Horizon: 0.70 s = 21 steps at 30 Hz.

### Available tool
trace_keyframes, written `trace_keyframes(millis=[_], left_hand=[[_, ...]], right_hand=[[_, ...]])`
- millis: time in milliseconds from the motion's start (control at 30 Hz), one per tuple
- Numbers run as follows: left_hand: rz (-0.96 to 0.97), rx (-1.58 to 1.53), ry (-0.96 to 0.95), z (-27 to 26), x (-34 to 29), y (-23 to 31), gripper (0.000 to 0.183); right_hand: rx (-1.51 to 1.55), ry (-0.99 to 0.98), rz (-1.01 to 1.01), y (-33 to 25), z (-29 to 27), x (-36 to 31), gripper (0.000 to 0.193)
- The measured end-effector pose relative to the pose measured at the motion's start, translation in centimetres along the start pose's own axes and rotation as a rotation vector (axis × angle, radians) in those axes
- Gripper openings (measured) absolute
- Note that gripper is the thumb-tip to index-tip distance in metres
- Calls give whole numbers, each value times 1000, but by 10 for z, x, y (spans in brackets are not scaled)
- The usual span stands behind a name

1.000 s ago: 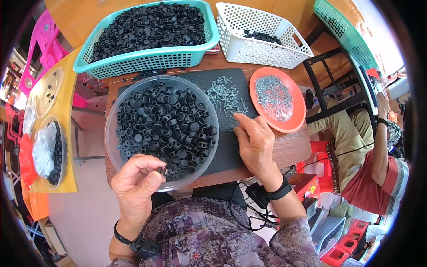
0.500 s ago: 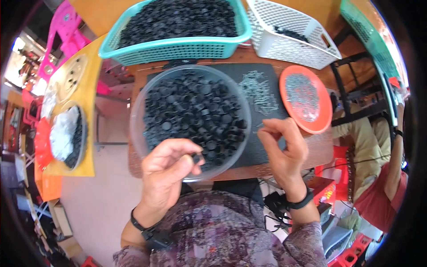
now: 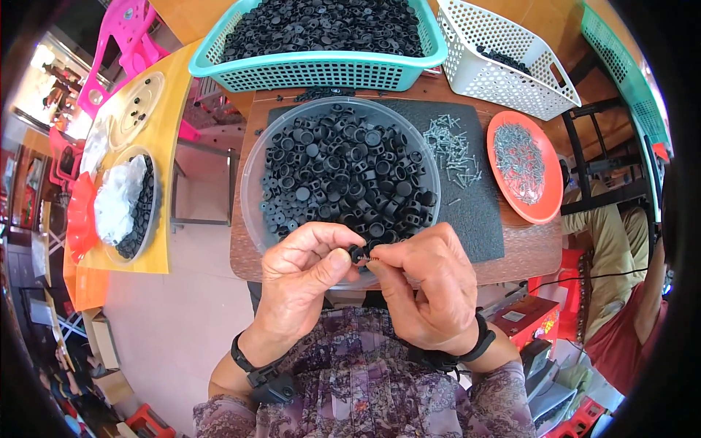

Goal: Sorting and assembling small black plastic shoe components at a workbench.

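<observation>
Between thumb and fingers, my left hand (image 3: pixel 307 274) pinches a small round black plastic part (image 3: pixel 357 253). My right hand (image 3: pixel 431 281) is closed on a small metal screw (image 3: pixel 369 258), whose threaded shaft meets the side of the black part. Both hands are over the near rim of a clear round tub (image 3: pixel 252 197), which is full of loose black plastic parts (image 3: pixel 347 164). On a dark mat (image 3: pixel 478 219) right of the tub lies a loose pile of screws (image 3: pixel 453 150). An orange plate (image 3: pixel 551 191) beside the mat holds more screws.
A teal basket (image 3: pixel 314 73) heaped with black pieces and a white basket (image 3: pixel 504 82) stand behind the tub. On the left, a yellow table (image 3: pixel 162 219) bears another tub with a plastic bag. A person in a red shirt (image 3: pixel 621 336) sits at the right.
My right hand has come left from near the screws to meet my left hand, and a screw now shows at the black part. The view has shifted slightly.
</observation>
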<state>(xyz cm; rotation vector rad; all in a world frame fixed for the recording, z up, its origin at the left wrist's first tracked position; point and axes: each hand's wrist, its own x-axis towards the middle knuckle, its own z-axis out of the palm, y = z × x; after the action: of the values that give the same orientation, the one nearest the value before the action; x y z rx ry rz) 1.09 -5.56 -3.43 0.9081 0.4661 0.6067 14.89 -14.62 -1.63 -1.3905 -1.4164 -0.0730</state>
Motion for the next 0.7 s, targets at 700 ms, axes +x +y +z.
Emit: trace_keyframes(millis=[700], left_hand=[[-3, 81, 51, 2, -10, -1, 19]], right_hand=[[-59, -124, -149, 4, 7, -4, 37]])
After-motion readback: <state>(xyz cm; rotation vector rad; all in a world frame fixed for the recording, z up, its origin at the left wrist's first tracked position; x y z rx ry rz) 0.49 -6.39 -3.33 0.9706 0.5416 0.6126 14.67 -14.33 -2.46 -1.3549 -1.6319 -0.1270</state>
